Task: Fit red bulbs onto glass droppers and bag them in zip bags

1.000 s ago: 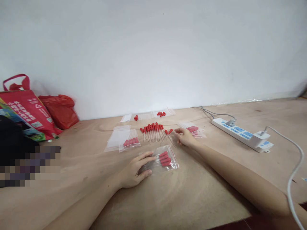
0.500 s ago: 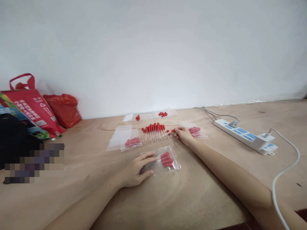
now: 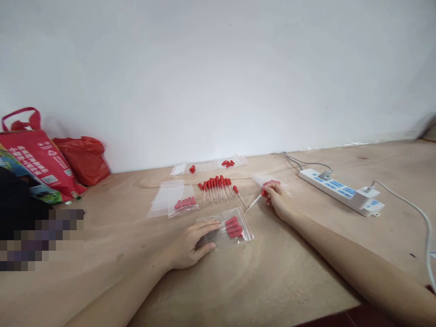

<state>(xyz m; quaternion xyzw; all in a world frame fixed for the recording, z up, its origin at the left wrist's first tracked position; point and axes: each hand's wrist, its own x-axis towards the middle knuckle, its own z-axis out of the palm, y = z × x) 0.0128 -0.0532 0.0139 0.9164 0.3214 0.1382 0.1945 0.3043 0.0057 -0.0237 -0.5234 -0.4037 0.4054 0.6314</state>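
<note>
My right hand (image 3: 276,198) pinches the red rubber bulb of a glass dropper (image 3: 256,200), its clear tube slanting down to the left. My left hand (image 3: 194,244) rests on the table, curled over the left end of a clear zip-lock bag (image 3: 250,230), holding it with the fingers on top. Inside that bag lie several red-bulbed droppers (image 3: 233,227). Beyond the bag, a fanned row of loose droppers (image 3: 216,182) lies bulbs away from me. One more loose dropper (image 3: 239,195) lies at the row's right end, near the held dropper's tip.
Filled zip-lock bags lie left (image 3: 184,203) and right (image 3: 271,181) of the row. Loose red bulbs (image 3: 228,163) and more bags lie near the wall. A white power strip (image 3: 335,186) with cables is at right. A red shopping bag (image 3: 44,159) and red plastic bag (image 3: 83,156) stand left.
My right hand has moved right and slightly toward me from the row, carrying the dropper, whose tube now points down. My left hand stays on the bag. The view has shifted a little.
</note>
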